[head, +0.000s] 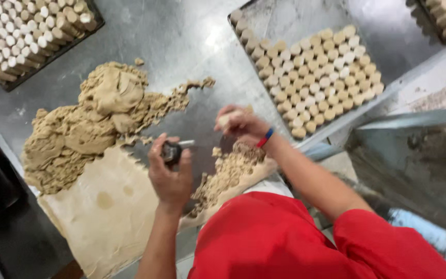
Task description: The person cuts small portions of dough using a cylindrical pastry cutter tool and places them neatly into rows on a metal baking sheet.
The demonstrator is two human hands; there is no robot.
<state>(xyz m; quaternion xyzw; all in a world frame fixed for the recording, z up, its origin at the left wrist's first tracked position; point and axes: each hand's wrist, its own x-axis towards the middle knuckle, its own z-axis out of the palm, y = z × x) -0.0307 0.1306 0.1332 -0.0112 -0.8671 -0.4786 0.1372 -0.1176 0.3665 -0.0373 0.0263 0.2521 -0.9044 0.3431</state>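
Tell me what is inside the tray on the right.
The tray holds rows of small pale dough cylinders standing on end, filling most of it; its far corner is bare metal. Whatever lies beneath the pieces is covered.

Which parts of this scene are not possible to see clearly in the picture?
- Head view: the small dark tool in the left hand is mostly covered by the fingers.
- Piece in the right hand: blurred, shape unclear.
- Top-left tray and top-right tray: cut by the frame edges.
- Dough sheet: lower end cut off.
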